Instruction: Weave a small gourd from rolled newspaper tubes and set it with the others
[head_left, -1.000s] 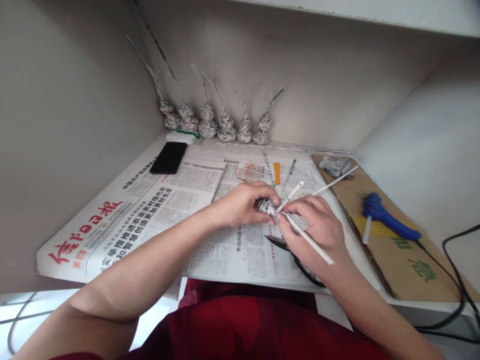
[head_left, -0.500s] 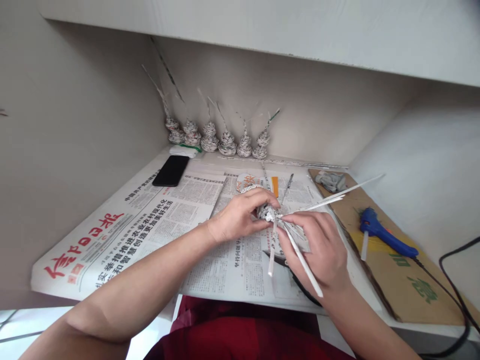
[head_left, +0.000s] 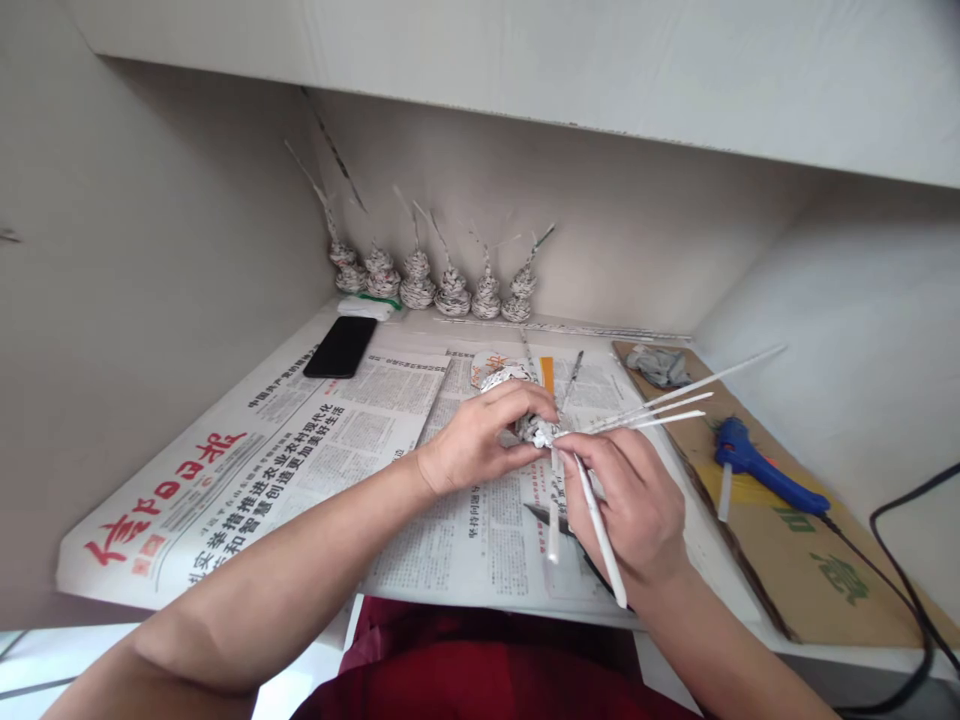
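My left hand [head_left: 491, 432] is closed around a woven newspaper piece [head_left: 538, 430], thumb below and fingers above. A rounded part of the weave bulges out behind the fingers. Rolled paper strips [head_left: 600, 530] fan out from its near end, some toward me and several to the far right. With thumb and forefinger, my right hand [head_left: 630, 490] pinches one strip close to where it leaves the weave. Under the right hand lies a dark, pointed tool [head_left: 551, 520], mostly hidden.
Several gourd-shaped woven pieces [head_left: 453, 292] line the back wall. A black phone [head_left: 341, 347] lies on newspaper sheets [head_left: 255, 480] at left. On the right, a blue glue gun [head_left: 765, 468] and a crumpled grey cloth [head_left: 660, 365] rest on cardboard [head_left: 802, 590]; a black cable [head_left: 900, 500] trails beside it.
My right hand has shifted slightly down and left with the pinched strip, which now points more steeply toward me. The strips on the far right have spread apart. My left hand keeps its hold.
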